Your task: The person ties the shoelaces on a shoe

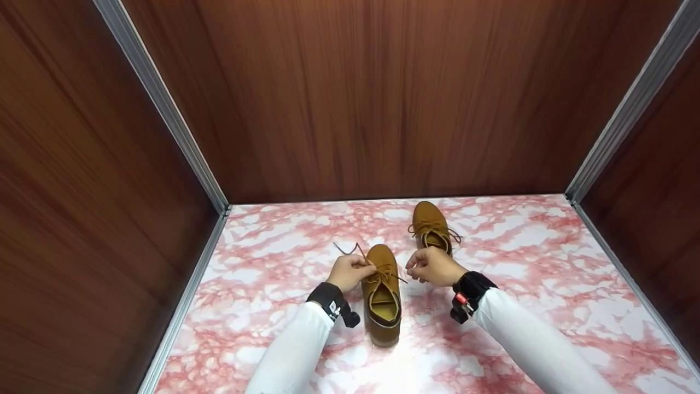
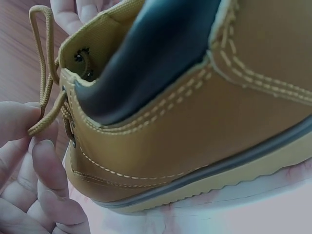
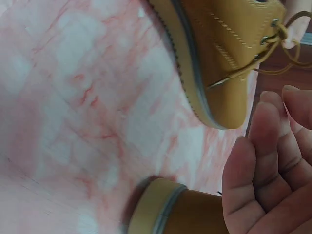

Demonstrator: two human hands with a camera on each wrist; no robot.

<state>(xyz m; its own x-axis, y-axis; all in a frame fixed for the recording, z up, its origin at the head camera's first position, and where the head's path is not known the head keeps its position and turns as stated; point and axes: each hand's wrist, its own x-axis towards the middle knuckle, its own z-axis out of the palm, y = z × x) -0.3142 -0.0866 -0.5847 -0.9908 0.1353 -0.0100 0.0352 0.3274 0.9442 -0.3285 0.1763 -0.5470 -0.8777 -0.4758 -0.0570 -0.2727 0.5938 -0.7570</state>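
Note:
A tan lace-up shoe (image 1: 381, 255) with a dark collar stands upright, toe toward the back wall. My left hand (image 1: 353, 272) is at its laces and pinches a brown shoelace (image 2: 48, 122) between thumb and fingertips, seen close up in the left wrist view. One lace end trails on the floor beyond that hand. To the right of this shoe, my right hand (image 1: 435, 266) hovers with loosely bent fingers and nothing in them. In the right wrist view a lace end (image 3: 226, 79) hangs across the shoe's side, apart from the fingers (image 3: 265, 129).
A matching shoe (image 1: 426, 212) with a tied bow stands farther back, its heel partly hidden by my right hand. Dark wood-grain panels (image 1: 394, 109) with grey metal edges (image 1: 180, 128) enclose the pink-and-white marbled surface (image 1: 262, 323) at the back and sides.

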